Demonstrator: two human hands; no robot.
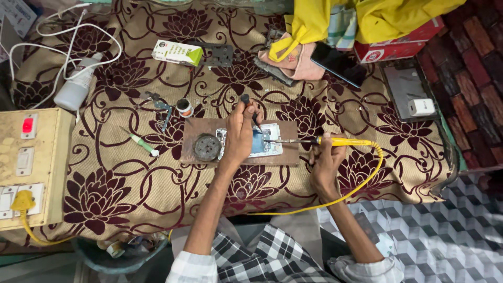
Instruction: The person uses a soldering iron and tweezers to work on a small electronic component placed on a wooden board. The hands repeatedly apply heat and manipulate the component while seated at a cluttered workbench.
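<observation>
Over the counter point(367, 173), draped in a flowered cloth, the opened phone point(264, 141) lies flat on a brown board point(191, 137), the landmark for everything else. The left hand point(240, 135) rests on the phone and presses it down, by the look of it to hold it steady, fingers curled round a dark pointed tool point(246, 102) that angles toward the exposed inside. The right hand point(327, 154) sits just off the board's right end, closed on the yellow soldering iron point(343, 141) like a pen, its thin tip reaching left onto the phone; that low grip likely keeps the tip steady. The yellow cord point(361, 183) loops down past the near edge of the counter.

On the board's left part sits a round dark disc point(207, 147). Just left of the board lie a green-handled screwdriver point(140, 141) and a small jar point(184, 107). Beyond the board is a dark phone point(339, 64), well apart. To the right of the board the cloth runs bare toward the counter's edge, so the iron has swing room there.
</observation>
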